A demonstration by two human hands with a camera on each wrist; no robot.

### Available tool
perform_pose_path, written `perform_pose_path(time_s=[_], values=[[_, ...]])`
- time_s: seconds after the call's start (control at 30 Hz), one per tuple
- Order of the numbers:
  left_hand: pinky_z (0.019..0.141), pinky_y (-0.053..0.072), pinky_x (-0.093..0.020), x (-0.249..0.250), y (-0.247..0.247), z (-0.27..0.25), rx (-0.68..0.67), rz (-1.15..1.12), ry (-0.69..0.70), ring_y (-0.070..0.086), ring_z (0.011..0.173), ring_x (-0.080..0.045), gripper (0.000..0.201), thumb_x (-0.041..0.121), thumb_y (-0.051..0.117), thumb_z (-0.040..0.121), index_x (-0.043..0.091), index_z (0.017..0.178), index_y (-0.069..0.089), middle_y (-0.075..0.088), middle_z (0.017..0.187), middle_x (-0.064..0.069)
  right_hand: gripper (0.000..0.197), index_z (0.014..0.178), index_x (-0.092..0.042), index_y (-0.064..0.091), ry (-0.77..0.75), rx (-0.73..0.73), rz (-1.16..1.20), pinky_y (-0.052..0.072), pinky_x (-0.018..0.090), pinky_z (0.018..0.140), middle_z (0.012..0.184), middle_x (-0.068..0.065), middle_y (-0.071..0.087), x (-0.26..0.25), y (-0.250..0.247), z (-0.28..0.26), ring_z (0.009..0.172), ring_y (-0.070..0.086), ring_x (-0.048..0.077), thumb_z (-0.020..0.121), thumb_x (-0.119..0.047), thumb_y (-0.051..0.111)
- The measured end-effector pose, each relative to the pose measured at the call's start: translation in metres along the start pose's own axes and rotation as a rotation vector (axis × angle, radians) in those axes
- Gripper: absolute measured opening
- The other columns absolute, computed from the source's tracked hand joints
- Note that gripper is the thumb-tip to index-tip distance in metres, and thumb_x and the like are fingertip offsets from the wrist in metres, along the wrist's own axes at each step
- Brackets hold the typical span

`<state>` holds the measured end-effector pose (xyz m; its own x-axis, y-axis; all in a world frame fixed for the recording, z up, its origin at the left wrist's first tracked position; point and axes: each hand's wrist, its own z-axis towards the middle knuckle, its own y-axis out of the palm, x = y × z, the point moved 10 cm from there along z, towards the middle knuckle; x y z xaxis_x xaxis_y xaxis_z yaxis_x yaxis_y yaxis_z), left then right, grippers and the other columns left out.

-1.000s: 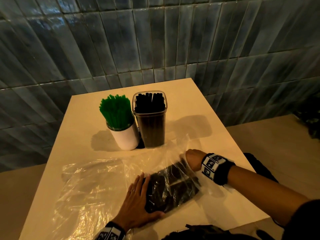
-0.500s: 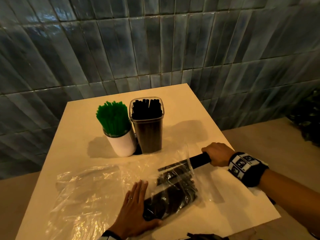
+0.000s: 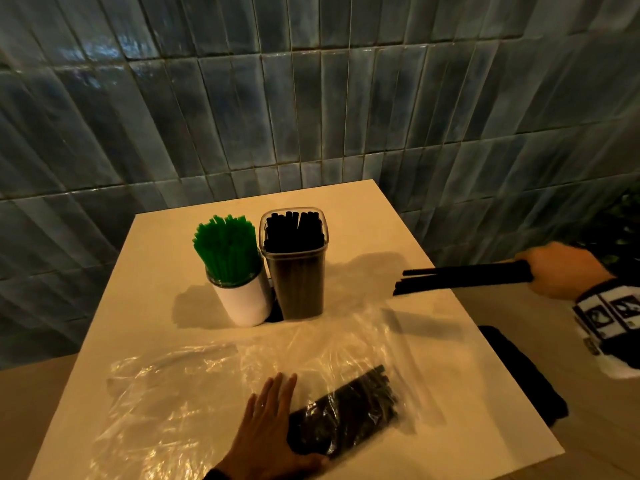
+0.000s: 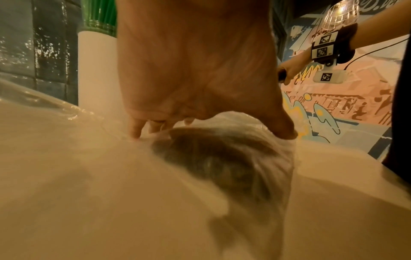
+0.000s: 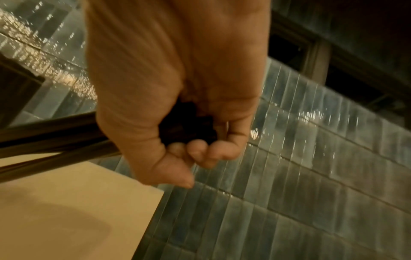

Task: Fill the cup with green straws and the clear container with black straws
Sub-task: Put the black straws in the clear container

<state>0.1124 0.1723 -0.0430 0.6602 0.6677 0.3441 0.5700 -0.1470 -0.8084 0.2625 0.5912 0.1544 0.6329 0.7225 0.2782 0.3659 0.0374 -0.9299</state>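
Observation:
A white cup [image 3: 247,301] full of green straws [image 3: 227,247] stands mid-table beside a clear container [image 3: 298,282] packed with black straws [image 3: 294,228]. My right hand [image 3: 561,271] grips a bundle of black straws [image 3: 460,277] held level in the air off the table's right edge; the right wrist view shows the fingers [image 5: 200,151] curled round them [image 5: 51,130]. My left hand [image 3: 266,434] lies flat on a clear plastic bag [image 3: 346,372] with more black straws [image 3: 346,414] inside, near the front edge. The palm [image 4: 195,70] presses the plastic [image 4: 222,158].
A second, empty-looking plastic bag [image 3: 166,403] lies crumpled at the front left of the pale table [image 3: 377,223]. A blue tiled wall [image 3: 311,98] rises behind. A dark seat or cushion [image 3: 519,375] sits below the table's right side.
My right hand has drawn a bundle of black straws out of the bag and carried it up and to the right, clear of the plastic. The left hand stays pressing the bag.

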Motion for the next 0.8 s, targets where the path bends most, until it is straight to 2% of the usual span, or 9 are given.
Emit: perform_pose_path(time_s=[0.13, 0.27, 0.37, 0.4, 0.47, 0.53, 0.6, 0.7, 0.8], values=[[0.117, 0.004, -0.042, 0.035, -0.083, -0.008, 0.421, -0.12, 0.111, -0.014, 0.142, -0.016, 0.124, 0.095, 0.043, 0.054, 0.036, 0.14, -0.023, -0.016, 0.156, 0.0, 0.024, 0.109, -0.031, 0.057, -0.062, 0.053, -0.047, 0.049, 0.033, 0.076, 0.103, 0.001, 0.062, -0.047, -0.035, -0.022, 0.095, 0.061, 0.02, 0.087, -0.025, 0.05], [0.111, 0.025, -0.044, 0.097, -0.156, -0.024, 0.823, 0.014, 0.399, 0.02, 0.142, -0.026, 0.107, 0.079, 0.054, 0.067, 0.019, 0.147, 0.015, 0.027, 0.152, -0.009, 0.015, 0.098, -0.027, 0.053, -0.317, 0.117, -0.061, 0.046, 0.032, 0.072, 0.099, -0.003, 0.06, -0.142, -0.054, -0.049, 0.096, 0.061, 0.02, 0.086, -0.019, 0.051], [0.085, 0.052, -0.029, 0.109, -0.168, -0.013, 0.736, 0.056, 0.394, 0.062, 0.106, -0.018, 0.062, 0.063, 0.056, 0.076, 0.032, 0.129, 0.042, 0.063, 0.118, 0.003, 0.013, 0.095, -0.022, 0.053, -0.499, 0.206, 0.039, 0.046, 0.032, 0.073, 0.095, -0.001, 0.06, -0.2, -0.069, -0.07, 0.092, 0.06, 0.022, 0.087, -0.013, 0.049], [0.074, 0.053, -0.025, 0.102, -0.169, -0.008, 0.695, 0.014, 0.347, 0.065, 0.091, -0.014, 0.046, 0.055, 0.058, 0.079, 0.035, 0.12, 0.048, 0.068, 0.105, 0.006, 0.012, 0.096, -0.021, 0.053, -0.547, 0.244, 0.066, 0.046, 0.032, 0.074, 0.095, -0.001, 0.06, -0.212, -0.075, -0.076, 0.091, 0.06, 0.022, 0.088, -0.013, 0.049], [0.07, 0.051, -0.023, 0.085, -0.166, 0.0, 0.64, -0.073, 0.26, 0.065, 0.083, -0.012, 0.032, 0.046, 0.062, 0.082, 0.033, 0.111, 0.059, 0.07, 0.096, 0.007, 0.013, 0.1, -0.022, 0.053, -0.633, 0.291, 0.157, 0.046, 0.031, 0.075, 0.096, -0.001, 0.059, -0.228, -0.084, -0.081, 0.092, 0.059, 0.021, 0.087, -0.02, 0.056], [0.071, 0.05, -0.023, 0.072, -0.161, 0.003, 0.618, -0.129, 0.195, 0.065, 0.082, -0.011, 0.031, 0.045, 0.062, 0.081, 0.032, 0.109, 0.063, 0.071, 0.093, 0.006, 0.046, 0.111, -0.026, 0.052, -0.717, 0.222, 0.355, 0.045, 0.025, 0.078, 0.102, -0.007, 0.054, -0.233, -0.088, -0.084, 0.094, 0.054, 0.012, 0.074, -0.043, 0.073], [0.068, 0.049, -0.023, 0.059, -0.155, 0.003, 0.637, -0.23, 0.153, 0.065, 0.078, -0.012, 0.033, 0.046, 0.063, 0.078, 0.033, 0.108, 0.066, 0.072, 0.088, 0.006, 0.078, 0.121, -0.033, 0.05, -0.764, 0.146, 0.627, 0.04, 0.011, 0.08, 0.108, -0.015, 0.05, -0.236, -0.102, -0.089, 0.093, 0.048, -0.001, 0.055, -0.066, 0.073], [0.061, 0.052, -0.029, 0.056, -0.153, 0.002, 0.676, -0.455, 0.185, 0.063, 0.064, -0.009, 0.034, 0.054, 0.062, 0.07, 0.032, 0.094, 0.07, 0.07, 0.075, 0.007, 0.059, 0.111, -0.035, 0.059, -0.727, 0.265, 1.054, 0.048, 0.014, 0.083, 0.107, -0.016, 0.056, -0.239, -0.123, -0.094, 0.096, 0.054, -0.002, 0.061, -0.067, 0.066], [0.048, 0.048, -0.026, 0.064, -0.161, -0.003, 0.704, -0.658, 0.213, 0.055, 0.046, -0.004, 0.01, 0.037, 0.073, 0.075, 0.035, 0.072, 0.064, 0.063, 0.055, 0.009, 0.036, 0.11, -0.031, 0.061, -0.686, 0.464, 1.43, 0.051, 0.018, 0.085, 0.111, -0.013, 0.059, -0.239, -0.132, -0.1, 0.102, 0.059, 0.003, 0.079, -0.048, 0.067]])
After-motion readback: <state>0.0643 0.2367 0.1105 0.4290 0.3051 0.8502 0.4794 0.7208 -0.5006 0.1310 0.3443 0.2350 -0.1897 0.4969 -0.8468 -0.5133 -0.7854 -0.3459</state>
